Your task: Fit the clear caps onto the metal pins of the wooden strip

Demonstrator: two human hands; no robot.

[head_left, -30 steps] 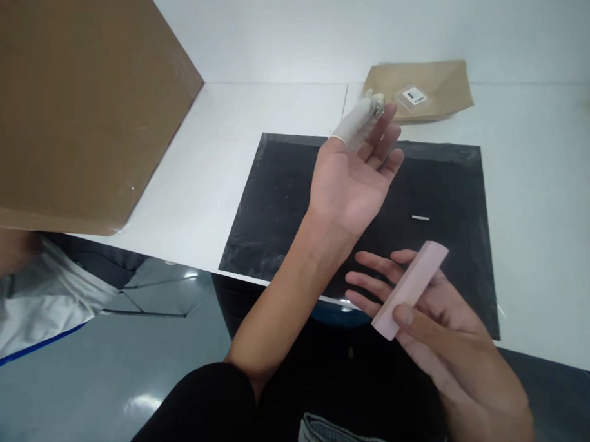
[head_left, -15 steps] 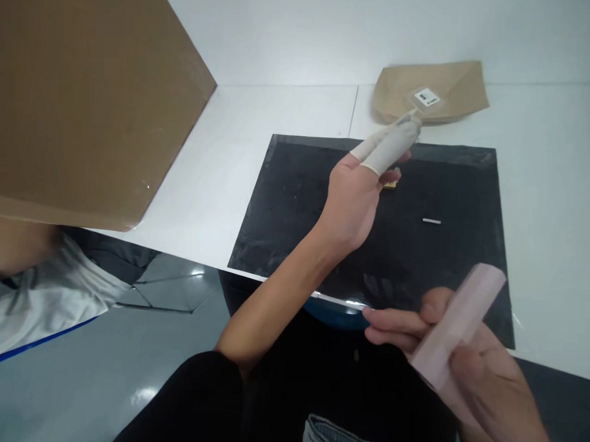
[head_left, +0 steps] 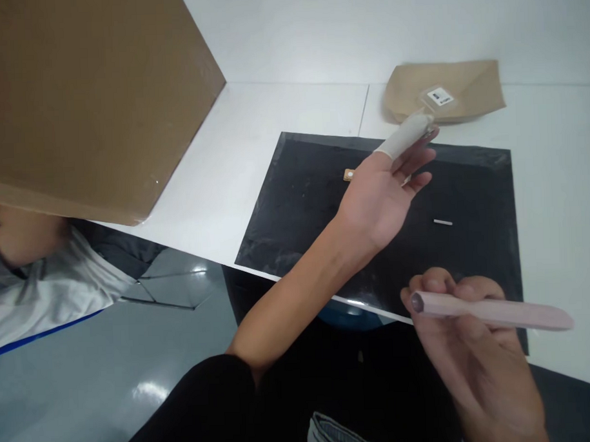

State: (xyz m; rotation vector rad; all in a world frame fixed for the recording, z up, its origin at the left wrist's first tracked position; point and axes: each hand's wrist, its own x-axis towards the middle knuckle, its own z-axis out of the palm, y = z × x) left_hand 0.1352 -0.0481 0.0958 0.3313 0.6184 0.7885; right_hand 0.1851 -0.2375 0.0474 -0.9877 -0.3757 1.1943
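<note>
The L hand (head_left: 372, 202) covers part of the small orange pc. (head_left: 348, 174), so its full shape is not visible. At the tips of the white finger cover (head_left: 404, 138) it is blurry; I cannot tell if smth. is pinched there. The R hand (head_left: 478, 356), cut at the bottom edge, hides some of the pink roll (head_left: 525, 314), whose far end is blurred. The label (head_left: 440, 96) has print too small to read. What the thin bar (head_left: 443, 222) is, also too small to tell. The brown board (head_left: 92, 105) leaves the pic. at top & left, and hides part of another person's arm (head_left: 27, 233).
</note>
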